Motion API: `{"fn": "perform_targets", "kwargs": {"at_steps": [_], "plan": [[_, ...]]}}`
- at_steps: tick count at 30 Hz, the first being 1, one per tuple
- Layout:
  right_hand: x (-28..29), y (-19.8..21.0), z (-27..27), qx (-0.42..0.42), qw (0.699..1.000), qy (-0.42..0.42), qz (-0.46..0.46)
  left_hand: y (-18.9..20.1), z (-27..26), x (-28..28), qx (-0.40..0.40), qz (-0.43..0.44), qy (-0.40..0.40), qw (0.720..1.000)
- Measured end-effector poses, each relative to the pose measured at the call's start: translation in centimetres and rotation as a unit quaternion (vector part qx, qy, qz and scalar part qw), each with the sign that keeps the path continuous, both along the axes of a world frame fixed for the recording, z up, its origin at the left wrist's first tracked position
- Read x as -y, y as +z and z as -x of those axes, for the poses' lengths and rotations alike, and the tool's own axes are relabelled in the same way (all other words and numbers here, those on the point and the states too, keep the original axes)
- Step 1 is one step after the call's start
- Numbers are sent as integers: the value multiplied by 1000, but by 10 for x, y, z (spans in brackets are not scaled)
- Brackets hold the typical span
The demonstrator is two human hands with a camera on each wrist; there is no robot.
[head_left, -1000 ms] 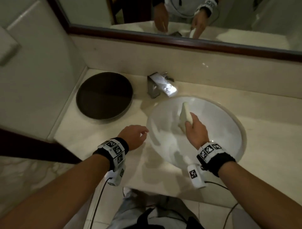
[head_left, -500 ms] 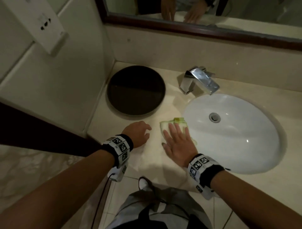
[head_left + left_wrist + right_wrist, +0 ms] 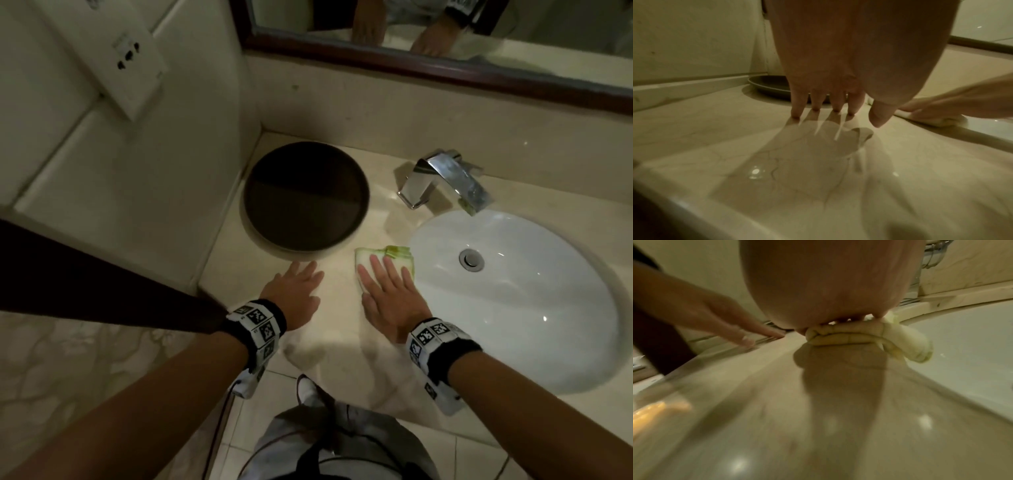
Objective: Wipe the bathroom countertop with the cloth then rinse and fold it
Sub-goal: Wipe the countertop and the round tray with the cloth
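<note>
A pale green and white cloth [image 3: 383, 257] lies folded on the cream countertop [image 3: 342, 329], just left of the sink rim. My right hand [image 3: 387, 284] presses flat on it with straight fingers. From the right wrist view the cloth [image 3: 906, 344] bulges out from under my palm toward the basin. My left hand [image 3: 298, 281] rests flat on the bare countertop, fingers spread, a hand's width left of the cloth. In the left wrist view its fingertips [image 3: 816, 110] touch the glossy stone [image 3: 818, 186].
A white oval sink [image 3: 534, 308] with a metal drain [image 3: 472, 259] lies to the right. A chrome faucet [image 3: 445, 178] stands behind it. A dark round tray [image 3: 306, 197] sits in the back left corner. A mirror [image 3: 445, 31] and wall socket [image 3: 128, 54] are above.
One second ago my right hand held the cloth over the basin; it has since laid it on the counter left of the sink and pressed flat. My left hand's fingers have straightened.
</note>
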State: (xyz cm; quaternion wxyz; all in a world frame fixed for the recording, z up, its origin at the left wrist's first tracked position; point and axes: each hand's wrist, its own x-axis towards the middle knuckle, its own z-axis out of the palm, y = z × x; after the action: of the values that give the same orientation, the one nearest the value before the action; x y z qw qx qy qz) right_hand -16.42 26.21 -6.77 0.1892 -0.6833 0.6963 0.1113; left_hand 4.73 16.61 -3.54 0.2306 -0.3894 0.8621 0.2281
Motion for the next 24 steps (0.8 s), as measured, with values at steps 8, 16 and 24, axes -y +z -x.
{"fn": "perform_targets", "kwargs": {"at_steps": [8,16,24], "plan": [[74,5,29,5,998,-68,2,-1,5,14,52,-50,-33,997],[85,2,40,22,997,-70,-5,9,8,16,74,-78,-31,994],[27,-4,9,46,998,-29,34,4,7,12,80,-56,-29,995]]}}
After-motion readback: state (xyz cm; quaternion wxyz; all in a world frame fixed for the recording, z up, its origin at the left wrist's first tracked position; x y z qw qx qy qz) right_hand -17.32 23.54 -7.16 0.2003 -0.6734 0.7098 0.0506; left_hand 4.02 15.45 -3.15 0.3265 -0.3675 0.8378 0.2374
